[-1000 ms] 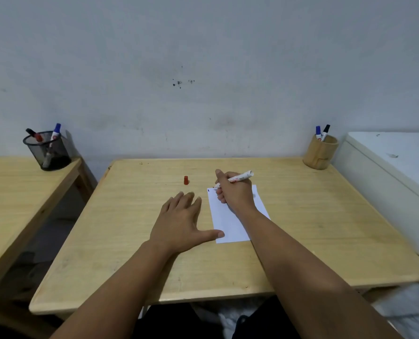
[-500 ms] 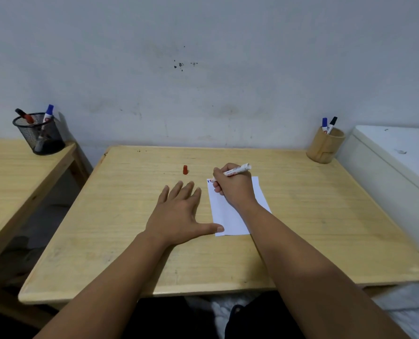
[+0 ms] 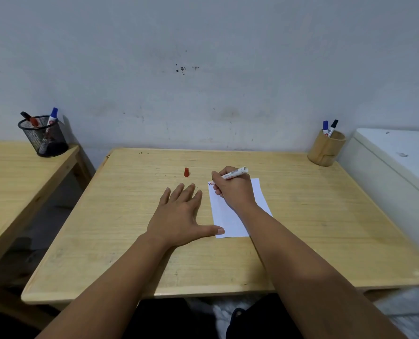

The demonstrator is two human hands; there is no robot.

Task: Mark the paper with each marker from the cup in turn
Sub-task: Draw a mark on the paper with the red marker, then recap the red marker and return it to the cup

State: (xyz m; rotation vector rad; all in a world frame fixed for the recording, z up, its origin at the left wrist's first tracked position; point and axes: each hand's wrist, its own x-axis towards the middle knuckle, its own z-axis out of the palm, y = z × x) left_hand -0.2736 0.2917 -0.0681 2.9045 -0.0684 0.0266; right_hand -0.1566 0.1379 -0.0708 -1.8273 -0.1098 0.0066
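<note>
The right hand (image 3: 233,189) is curled tight around a white marker with red print on its barrel (image 3: 235,172), fingers pinched near the tip end. The tip rests at the far left corner of a white sheet of paper (image 3: 228,218), where a small dark mark shows; the uncapped back end of the marker slants up and away to the right. The heel of that hand sits on the paper's far half.

The left hand (image 3: 181,216) lies flat on the pale wooden counter (image 3: 313,228) just left of the sheet, fingers spread and gripping nothing, with the thumb stretched out so its tip touches the paper's near left corner.

The paper lies around the middle of the counter, a little toward the far edge, its long sides running away from the person. A small red marker cap (image 3: 186,172) stands upright on the bare wood beyond the left hand's fingertips, near the sheet's far left corner but apart from it.

At the counter's far right corner stands a round wooden cup (image 3: 326,150), holding a blue-capped marker (image 3: 325,126) and a black-capped marker (image 3: 333,126), both leaning against its rim.

On a separate wooden counter to the left (image 3: 12,167), a black wire-mesh cup (image 3: 43,135) holds more markers.
</note>
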